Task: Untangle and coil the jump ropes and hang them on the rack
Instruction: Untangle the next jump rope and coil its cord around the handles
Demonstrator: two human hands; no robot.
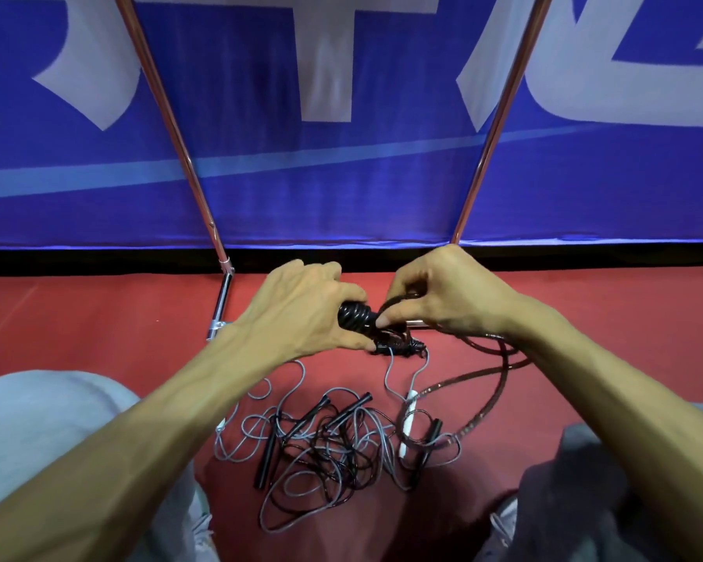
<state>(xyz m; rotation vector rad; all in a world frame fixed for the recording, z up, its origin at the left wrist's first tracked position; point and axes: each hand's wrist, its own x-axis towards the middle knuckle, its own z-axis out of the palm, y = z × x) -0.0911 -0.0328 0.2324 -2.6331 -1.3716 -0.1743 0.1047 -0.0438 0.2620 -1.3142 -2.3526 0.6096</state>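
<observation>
Early stage: left hand (301, 314) grips coil-wrapped black handle (356, 316), right hand (447, 296) pinches its cord (500, 371); near tangle (333, 452) awaits, nothing visibly hung.

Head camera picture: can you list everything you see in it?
wound jump rope: one, black, in the left hand
dark red rope: one, trailing from the right hand to the floor
tangled jump ropes: pile, grey and black, floor, bottom middle
white handle: one, pile's right side
rack poles: two, coppery, before the banner
banner: one, blue and white, behind
floor: red, underneath
left hand: grips the wound jump rope
right hand: pinches the dark red rope
</observation>
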